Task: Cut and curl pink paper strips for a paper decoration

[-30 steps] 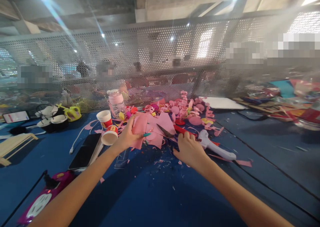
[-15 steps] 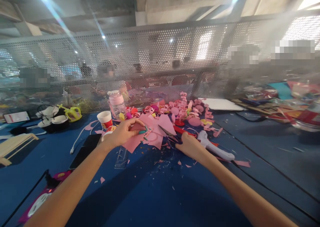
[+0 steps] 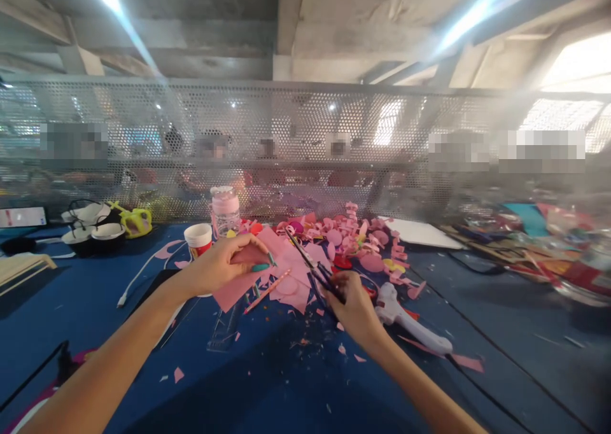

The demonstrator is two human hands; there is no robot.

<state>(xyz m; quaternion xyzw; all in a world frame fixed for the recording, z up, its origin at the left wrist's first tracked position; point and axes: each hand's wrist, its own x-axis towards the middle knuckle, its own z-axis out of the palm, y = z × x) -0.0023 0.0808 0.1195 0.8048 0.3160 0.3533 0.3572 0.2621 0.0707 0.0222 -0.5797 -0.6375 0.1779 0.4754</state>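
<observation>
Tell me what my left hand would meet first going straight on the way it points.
Your left hand, holding a pink sheet, would probably meet the pink papers just ahead, with the scissors beyond; depth is unclear, so it might pass above them.

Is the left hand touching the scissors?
Apart. The head view shows a gap between the left hand and the scissors, with pink paper visible there.

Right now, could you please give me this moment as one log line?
left hand: holds pink paper | right hand: holds scissors | nearby: white glue gun, clear ruler, paper cup
</observation>
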